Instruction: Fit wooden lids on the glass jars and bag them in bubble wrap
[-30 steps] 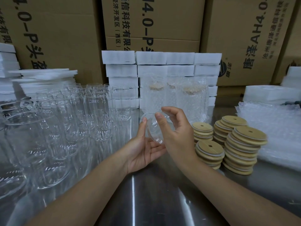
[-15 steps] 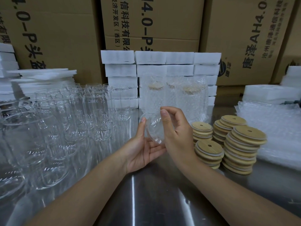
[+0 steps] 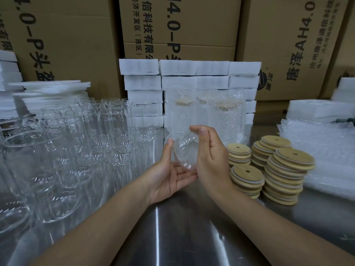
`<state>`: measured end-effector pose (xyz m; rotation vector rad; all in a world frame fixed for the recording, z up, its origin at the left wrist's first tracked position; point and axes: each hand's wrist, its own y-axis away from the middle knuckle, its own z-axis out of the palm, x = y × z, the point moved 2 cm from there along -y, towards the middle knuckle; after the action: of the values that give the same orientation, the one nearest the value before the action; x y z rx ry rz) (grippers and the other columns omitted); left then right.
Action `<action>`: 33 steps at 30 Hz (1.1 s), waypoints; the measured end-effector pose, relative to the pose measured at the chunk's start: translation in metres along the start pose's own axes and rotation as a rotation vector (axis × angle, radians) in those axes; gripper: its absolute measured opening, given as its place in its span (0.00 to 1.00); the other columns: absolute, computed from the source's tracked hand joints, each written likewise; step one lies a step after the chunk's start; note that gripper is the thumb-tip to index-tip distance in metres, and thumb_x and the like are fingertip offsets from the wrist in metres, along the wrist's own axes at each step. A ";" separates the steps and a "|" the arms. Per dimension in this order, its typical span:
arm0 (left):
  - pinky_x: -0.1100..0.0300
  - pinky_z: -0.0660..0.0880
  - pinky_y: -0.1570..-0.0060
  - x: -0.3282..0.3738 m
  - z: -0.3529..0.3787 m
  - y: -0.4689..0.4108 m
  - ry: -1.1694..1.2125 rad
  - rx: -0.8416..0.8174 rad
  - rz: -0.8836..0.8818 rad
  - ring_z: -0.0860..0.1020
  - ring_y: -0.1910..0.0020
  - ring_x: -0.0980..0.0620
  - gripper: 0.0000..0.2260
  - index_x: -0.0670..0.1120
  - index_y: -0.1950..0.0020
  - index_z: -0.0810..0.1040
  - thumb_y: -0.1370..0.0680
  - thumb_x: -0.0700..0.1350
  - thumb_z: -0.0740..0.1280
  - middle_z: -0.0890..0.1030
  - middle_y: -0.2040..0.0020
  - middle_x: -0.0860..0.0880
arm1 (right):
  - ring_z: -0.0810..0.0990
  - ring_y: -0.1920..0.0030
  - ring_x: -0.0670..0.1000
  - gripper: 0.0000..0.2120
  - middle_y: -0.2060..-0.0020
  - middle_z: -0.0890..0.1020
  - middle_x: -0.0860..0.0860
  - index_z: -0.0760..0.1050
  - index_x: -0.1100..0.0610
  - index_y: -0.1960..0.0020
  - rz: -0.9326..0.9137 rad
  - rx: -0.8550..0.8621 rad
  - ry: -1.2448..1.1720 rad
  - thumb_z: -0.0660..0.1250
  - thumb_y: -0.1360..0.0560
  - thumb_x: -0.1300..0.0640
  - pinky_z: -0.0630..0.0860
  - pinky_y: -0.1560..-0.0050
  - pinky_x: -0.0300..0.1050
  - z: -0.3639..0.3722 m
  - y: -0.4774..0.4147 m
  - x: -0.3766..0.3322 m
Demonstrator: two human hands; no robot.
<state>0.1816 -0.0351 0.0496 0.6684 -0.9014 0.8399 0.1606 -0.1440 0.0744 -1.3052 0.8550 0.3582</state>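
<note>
Head view: a clear, smooth, round glass jar (image 3: 187, 152) lies on its side in the air above the middle of the shiny steel counter (image 3: 182, 237), base toward the camera. The left hand (image 3: 169, 175) cradles it from below, thumb against its side. The right hand (image 3: 211, 162) curls its fingers (image 3: 199, 131) over the top. Stacks of round wooden lids (image 3: 286, 169) stand just beside the right hand. Bare steel lies open toward the counter's near edge.
</note>
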 end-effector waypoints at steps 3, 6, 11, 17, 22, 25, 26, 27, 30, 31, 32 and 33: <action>0.59 0.80 0.48 0.000 0.000 -0.001 -0.012 0.001 -0.006 0.83 0.48 0.48 0.41 0.37 0.35 0.74 0.32 0.70 0.56 0.83 0.46 0.39 | 0.77 0.47 0.37 0.12 0.51 0.81 0.43 0.76 0.51 0.48 0.002 0.006 -0.002 0.54 0.17 0.58 0.68 0.46 0.27 0.000 0.000 0.000; 0.58 0.82 0.52 -0.001 -0.002 -0.001 -0.030 -0.010 -0.024 0.84 0.51 0.48 0.39 0.38 0.35 0.74 0.27 0.71 0.53 0.84 0.48 0.39 | 0.77 0.47 0.37 0.12 0.51 0.81 0.42 0.76 0.51 0.48 0.004 0.005 0.008 0.54 0.17 0.57 0.68 0.46 0.27 0.000 0.001 0.000; 0.56 0.82 0.57 -0.004 -0.001 -0.001 -0.025 -0.043 -0.056 0.84 0.53 0.45 0.33 0.39 0.37 0.77 0.20 0.65 0.49 0.83 0.50 0.37 | 0.78 0.47 0.38 0.10 0.51 0.82 0.44 0.74 0.52 0.45 -0.025 -0.010 0.032 0.54 0.17 0.57 0.68 0.46 0.27 0.001 0.004 0.000; 0.57 0.82 0.58 -0.005 -0.001 -0.003 -0.013 -0.056 -0.033 0.84 0.56 0.45 0.32 0.38 0.38 0.77 0.20 0.63 0.49 0.83 0.52 0.38 | 0.79 0.47 0.37 0.08 0.51 0.83 0.45 0.72 0.51 0.44 -0.064 -0.023 0.027 0.56 0.18 0.59 0.68 0.47 0.26 0.001 0.003 -0.004; 0.49 0.82 0.57 -0.006 -0.002 -0.004 0.072 -0.100 0.037 0.84 0.57 0.44 0.31 0.47 0.32 0.74 0.21 0.66 0.47 0.84 0.53 0.42 | 0.71 0.40 0.29 0.12 0.41 0.77 0.40 0.65 0.43 0.37 0.019 -0.072 -0.037 0.55 0.19 0.52 0.64 0.44 0.22 0.001 0.004 -0.004; 0.49 0.81 0.57 -0.005 0.000 -0.002 0.085 -0.105 0.105 0.84 0.56 0.45 0.31 0.51 0.34 0.76 0.25 0.70 0.54 0.84 0.51 0.42 | 0.67 0.39 0.27 0.16 0.38 0.71 0.35 0.66 0.43 0.32 0.111 -0.113 -0.047 0.54 0.19 0.48 0.62 0.40 0.22 0.001 0.003 -0.001; 0.49 0.81 0.58 -0.004 0.000 -0.002 0.097 -0.070 0.130 0.84 0.55 0.45 0.32 0.53 0.31 0.72 0.28 0.70 0.58 0.83 0.46 0.41 | 0.66 0.40 0.26 0.16 0.38 0.71 0.35 0.68 0.45 0.31 0.125 -0.120 -0.032 0.54 0.18 0.49 0.61 0.41 0.21 0.000 0.003 -0.001; 0.50 0.81 0.58 -0.003 -0.001 -0.003 0.098 -0.021 0.164 0.83 0.52 0.45 0.34 0.55 0.29 0.69 0.31 0.69 0.61 0.81 0.40 0.41 | 0.66 0.41 0.25 0.16 0.39 0.72 0.36 0.70 0.47 0.32 0.128 -0.127 -0.018 0.54 0.18 0.50 0.60 0.42 0.19 0.000 0.003 -0.001; 0.53 0.80 0.62 0.000 -0.002 -0.003 0.014 0.111 0.274 0.80 0.44 0.47 0.39 0.59 0.29 0.69 0.39 0.68 0.65 0.74 0.33 0.47 | 0.64 0.44 0.21 0.17 0.38 0.72 0.37 0.69 0.48 0.31 0.136 -0.172 0.016 0.55 0.18 0.50 0.59 0.45 0.17 0.003 0.003 0.001; 0.54 0.80 0.64 0.001 -0.003 -0.002 -0.008 0.156 0.301 0.79 0.43 0.49 0.39 0.60 0.31 0.70 0.41 0.68 0.66 0.73 0.34 0.49 | 0.64 0.44 0.21 0.17 0.37 0.71 0.37 0.68 0.47 0.30 0.142 -0.184 0.022 0.55 0.18 0.50 0.60 0.44 0.18 0.004 0.003 0.002; 0.56 0.79 0.66 0.002 -0.005 -0.002 -0.023 0.192 0.316 0.78 0.43 0.50 0.38 0.60 0.34 0.71 0.43 0.68 0.68 0.73 0.36 0.50 | 0.64 0.44 0.21 0.17 0.37 0.71 0.36 0.67 0.46 0.30 0.145 -0.193 0.027 0.55 0.18 0.50 0.60 0.44 0.18 0.004 0.003 0.004; 0.56 0.79 0.67 0.002 -0.006 -0.002 -0.037 0.213 0.321 0.78 0.45 0.51 0.36 0.60 0.36 0.73 0.43 0.69 0.70 0.73 0.39 0.50 | 0.64 0.43 0.21 0.18 0.37 0.70 0.35 0.66 0.45 0.29 0.148 -0.197 0.027 0.55 0.18 0.49 0.60 0.44 0.18 0.005 0.003 0.005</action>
<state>0.1862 -0.0308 0.0484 0.7360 -0.9761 1.2261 0.1633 -0.1399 0.0688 -1.4346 0.9601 0.5542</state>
